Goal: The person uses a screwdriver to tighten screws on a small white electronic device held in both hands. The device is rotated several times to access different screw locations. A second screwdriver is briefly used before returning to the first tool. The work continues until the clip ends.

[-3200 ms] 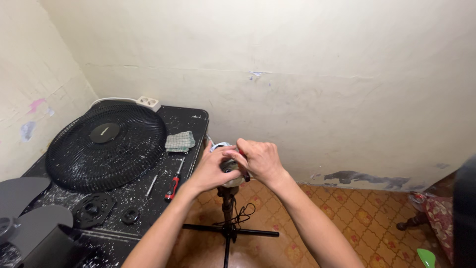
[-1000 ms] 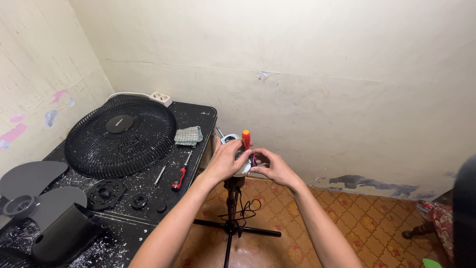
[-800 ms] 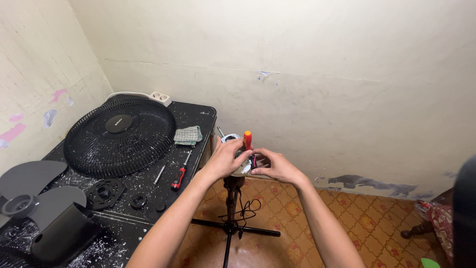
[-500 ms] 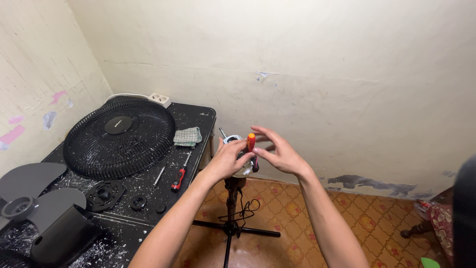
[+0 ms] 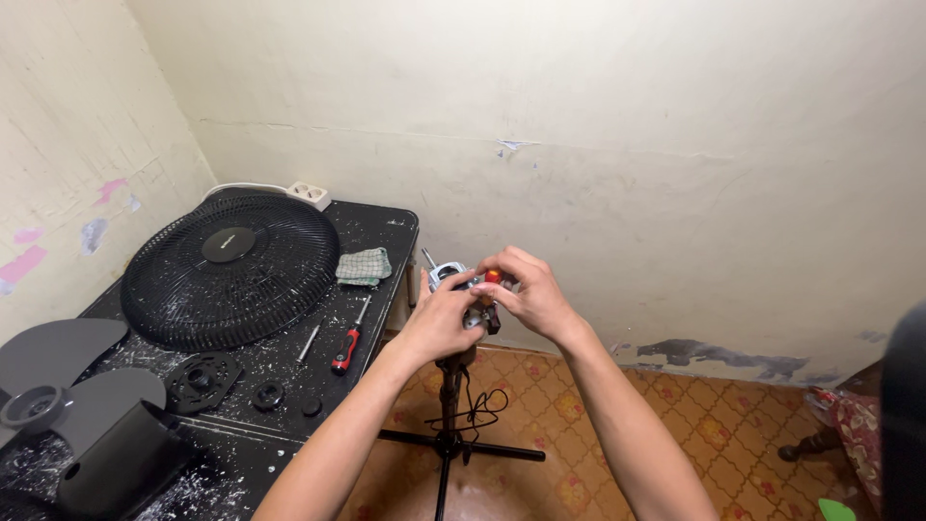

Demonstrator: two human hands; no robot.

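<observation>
A bare fan motor sits on top of a dark stand pole beside the black table. My left hand wraps the motor from the left, thumb up against its housing. My right hand comes in from the right, its fingers closed around a small screwdriver with an orange handle. Only the handle's tip shows between my fingers; the shaft and the point are hidden behind both hands. The two hands touch over the motor.
The black paint-speckled table carries a round black fan grille, a green cloth, a red-and-black screwdriver, round plastic parts, grey fan blades and a power strip. The stand's legs spread over patterned floor tiles.
The orange handle stood upright above my hands a second ago; now it sits lower with my right fingers closed over it. My left hand has stayed on the motor.
</observation>
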